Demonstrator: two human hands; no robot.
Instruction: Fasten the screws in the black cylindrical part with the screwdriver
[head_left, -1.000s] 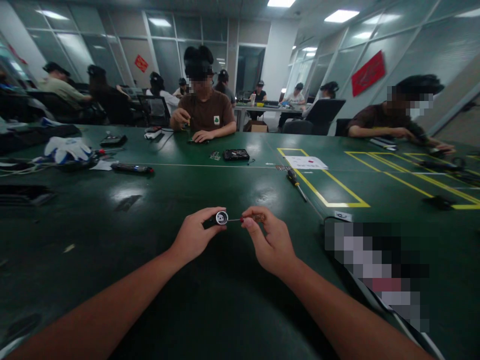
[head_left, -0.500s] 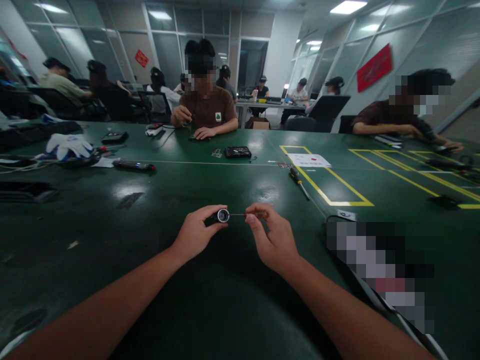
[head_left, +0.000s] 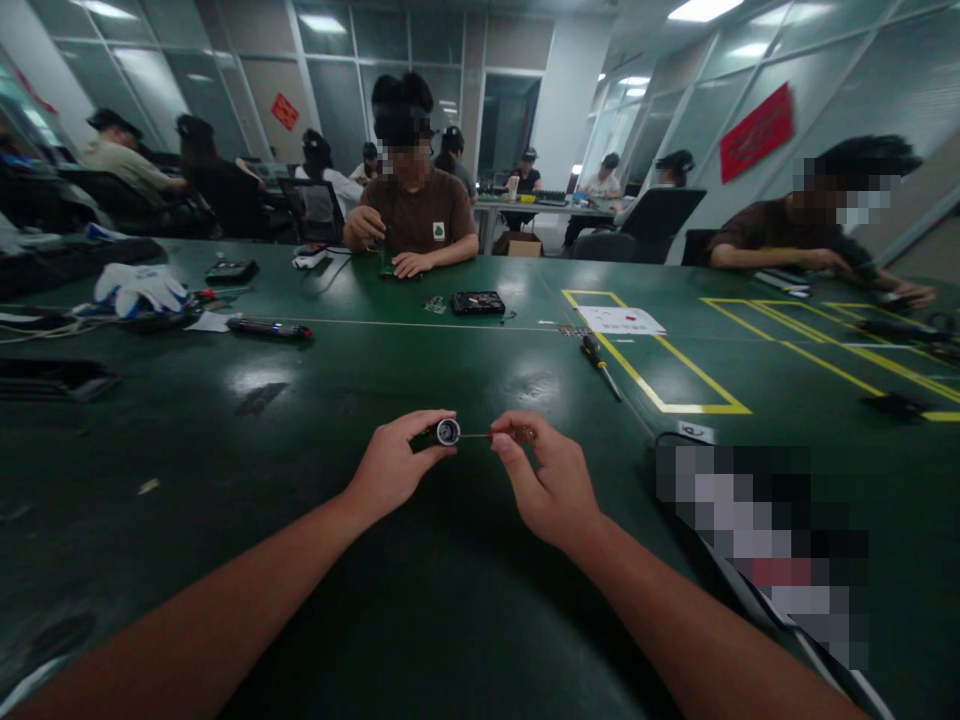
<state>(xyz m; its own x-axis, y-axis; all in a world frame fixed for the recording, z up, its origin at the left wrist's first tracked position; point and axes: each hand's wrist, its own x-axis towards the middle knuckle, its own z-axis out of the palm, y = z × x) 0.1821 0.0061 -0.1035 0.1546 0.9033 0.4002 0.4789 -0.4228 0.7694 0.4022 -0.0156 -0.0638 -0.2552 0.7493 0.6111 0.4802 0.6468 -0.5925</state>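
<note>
Between the thumb and fingers of my left hand [head_left: 394,455] is a small dark cylinder with a silver ring-shaped end [head_left: 448,432]; its open end faces me and what it belongs to I cannot make out. My right hand [head_left: 544,475] is closed around the reddish, see-through handle of a small screwdriver [head_left: 517,434]. Its thin shaft points left and reaches the cylinder's right side. Whether the tip sits in a screw is too small to tell. Both hands are above the green table [head_left: 420,620].
A black-and-yellow screwdriver [head_left: 600,365] lies beyond my right hand, near a white paper [head_left: 621,320]. An open black case [head_left: 478,302] is ahead. White gloves [head_left: 139,290] and a pen-shaped tool [head_left: 270,330] lie left. A blurred-out device [head_left: 750,540] is at right. A co-worker [head_left: 409,210] sits opposite.
Both hands keep the same hold, with the screwdriver shaft still at the cylinder's side. The view has shifted very slightly.
</note>
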